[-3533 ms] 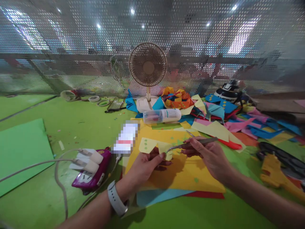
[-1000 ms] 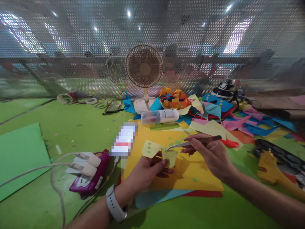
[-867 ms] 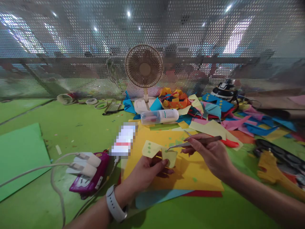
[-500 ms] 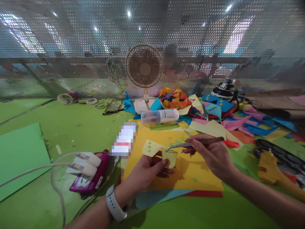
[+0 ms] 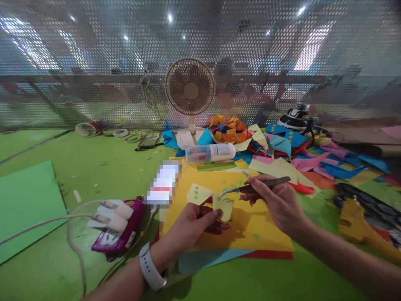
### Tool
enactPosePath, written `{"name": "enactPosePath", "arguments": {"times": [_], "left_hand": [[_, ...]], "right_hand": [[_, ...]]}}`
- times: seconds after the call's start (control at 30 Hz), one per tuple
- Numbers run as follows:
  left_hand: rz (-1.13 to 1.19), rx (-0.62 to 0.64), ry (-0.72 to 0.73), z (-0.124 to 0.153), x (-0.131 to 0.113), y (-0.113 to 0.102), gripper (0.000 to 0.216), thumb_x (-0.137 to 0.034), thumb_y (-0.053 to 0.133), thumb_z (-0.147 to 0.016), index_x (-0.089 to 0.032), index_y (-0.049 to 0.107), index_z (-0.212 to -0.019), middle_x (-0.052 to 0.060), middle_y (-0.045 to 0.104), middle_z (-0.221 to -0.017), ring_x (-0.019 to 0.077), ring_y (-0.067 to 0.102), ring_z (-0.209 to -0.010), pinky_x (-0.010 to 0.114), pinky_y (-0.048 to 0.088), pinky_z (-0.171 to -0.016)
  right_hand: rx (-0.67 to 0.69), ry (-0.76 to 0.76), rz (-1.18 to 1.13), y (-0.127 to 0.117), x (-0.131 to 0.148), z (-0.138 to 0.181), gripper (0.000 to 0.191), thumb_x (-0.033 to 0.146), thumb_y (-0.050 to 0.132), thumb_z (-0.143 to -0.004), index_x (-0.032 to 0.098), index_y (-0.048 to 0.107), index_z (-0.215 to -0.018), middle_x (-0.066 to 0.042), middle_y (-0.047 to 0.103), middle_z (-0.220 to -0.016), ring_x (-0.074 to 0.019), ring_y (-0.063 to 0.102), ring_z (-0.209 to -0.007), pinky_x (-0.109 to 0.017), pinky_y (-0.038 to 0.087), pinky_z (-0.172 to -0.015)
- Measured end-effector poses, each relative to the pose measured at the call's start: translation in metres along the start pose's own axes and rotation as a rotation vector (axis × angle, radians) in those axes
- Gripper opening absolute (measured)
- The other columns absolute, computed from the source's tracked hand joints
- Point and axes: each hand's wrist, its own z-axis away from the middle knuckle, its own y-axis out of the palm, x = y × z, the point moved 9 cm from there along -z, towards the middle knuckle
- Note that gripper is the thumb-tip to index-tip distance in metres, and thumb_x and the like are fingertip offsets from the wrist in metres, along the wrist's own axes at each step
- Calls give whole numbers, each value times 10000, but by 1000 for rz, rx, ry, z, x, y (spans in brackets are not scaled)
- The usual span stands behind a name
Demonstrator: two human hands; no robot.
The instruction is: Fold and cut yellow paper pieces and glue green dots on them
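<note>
My left hand (image 5: 200,221) is closed on a folded pale yellow paper piece (image 5: 199,193), with the thumb pressing its right-hand panel. Small green diamonds mark the left panel, and a green bit shows on the right one. Tweezers (image 5: 247,186) with a bent metal tip are pinched in my right hand (image 5: 278,200). Their tip meets the right panel near its upper edge; I cannot tell whether a green bit is between the points. Under both hands lies a yellow sheet (image 5: 266,232), with small green paper bits (image 5: 233,184) scattered near its far edge.
A lit phone (image 5: 163,184) and a purple power strip (image 5: 120,228) with plugs and cables are at left. Behind stand a fan (image 5: 190,88) and a lying bottle (image 5: 210,153). Colored paper scraps (image 5: 328,161) fill the back right, beside a yellow glue gun (image 5: 354,219).
The tweezers have tipped slightly, their rear end shifting a little left and down with my right hand. The tip stays on the paper, and my left hand has hardly moved.
</note>
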Motion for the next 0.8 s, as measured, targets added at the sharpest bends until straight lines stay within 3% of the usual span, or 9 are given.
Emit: {"name": "enactPosePath", "arguments": {"times": [0.8], "left_hand": [[7,9,1,1,0,0,275,-363,648,-734,-89,676,-746,122,718,-745,155,668,-652,264,523,-695]], "right_hand": [[-6,16,38,1,-4,2,238,360,643,-750,144,582,-829,-66,698,-700,-186,675,-593,-241,524,-474]]}}
